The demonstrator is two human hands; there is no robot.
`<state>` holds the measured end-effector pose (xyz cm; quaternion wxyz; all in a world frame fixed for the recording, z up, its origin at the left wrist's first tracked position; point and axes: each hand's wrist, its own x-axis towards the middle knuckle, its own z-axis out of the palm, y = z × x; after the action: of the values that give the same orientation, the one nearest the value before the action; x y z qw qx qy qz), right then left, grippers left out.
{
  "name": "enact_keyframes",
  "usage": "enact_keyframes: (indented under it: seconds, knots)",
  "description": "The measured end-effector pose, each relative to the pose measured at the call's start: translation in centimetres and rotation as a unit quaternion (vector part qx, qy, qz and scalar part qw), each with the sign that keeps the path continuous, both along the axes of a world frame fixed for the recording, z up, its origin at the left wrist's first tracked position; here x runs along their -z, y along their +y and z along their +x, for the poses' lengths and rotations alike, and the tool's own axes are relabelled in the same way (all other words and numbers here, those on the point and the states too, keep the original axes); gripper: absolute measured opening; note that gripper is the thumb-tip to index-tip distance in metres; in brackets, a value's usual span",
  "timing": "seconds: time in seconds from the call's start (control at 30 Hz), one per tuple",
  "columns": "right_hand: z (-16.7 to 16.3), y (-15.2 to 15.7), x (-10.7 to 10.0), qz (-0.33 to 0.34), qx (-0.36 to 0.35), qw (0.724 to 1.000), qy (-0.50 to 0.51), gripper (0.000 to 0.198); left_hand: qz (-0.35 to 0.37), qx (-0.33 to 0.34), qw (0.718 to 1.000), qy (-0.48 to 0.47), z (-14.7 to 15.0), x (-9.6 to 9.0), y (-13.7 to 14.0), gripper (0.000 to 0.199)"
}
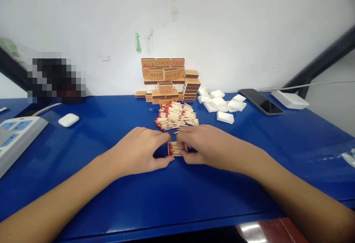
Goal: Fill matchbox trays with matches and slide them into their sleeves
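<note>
A small white matchbox tray (168,149) lies on the blue table, filled with red-tipped matches (174,149). My left hand (141,148) closes around the tray's left end, thumb on the near side and fingers on the far side. Over the right end of the tray, my right hand (198,145) has its fingers pinched together at the matches; what is between the fingertips is hidden. Just beyond both hands is a heap of loose matches (177,116), heads mostly to the left. A single match (175,132) lies between heap and tray.
Stacked orange matchboxes (163,74) stand against the wall behind the heap. Several white trays (225,117) are scattered to their right, near a dark phone (261,101) and a white box (290,99). On the left are a white earphone case (68,120) and a power strip (20,135).
</note>
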<state>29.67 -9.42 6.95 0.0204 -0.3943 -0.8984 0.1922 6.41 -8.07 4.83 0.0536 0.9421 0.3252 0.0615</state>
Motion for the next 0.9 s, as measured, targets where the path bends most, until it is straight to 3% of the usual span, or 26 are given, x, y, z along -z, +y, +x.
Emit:
enact_keyframes:
  seconds: [0.4,0.9]
  knots:
    - [0.44,0.36,0.19,-0.06,-0.005,0.997,0.053,0.008,-0.013,0.0,1.0,-0.001,-0.05,-0.04,0.05,0.026]
    - [0.25,0.55,0.96,0.042,0.003,0.997,0.059,0.01,-0.02,-0.006,1.0,0.01,-0.16,-0.05,0.23,0.027]
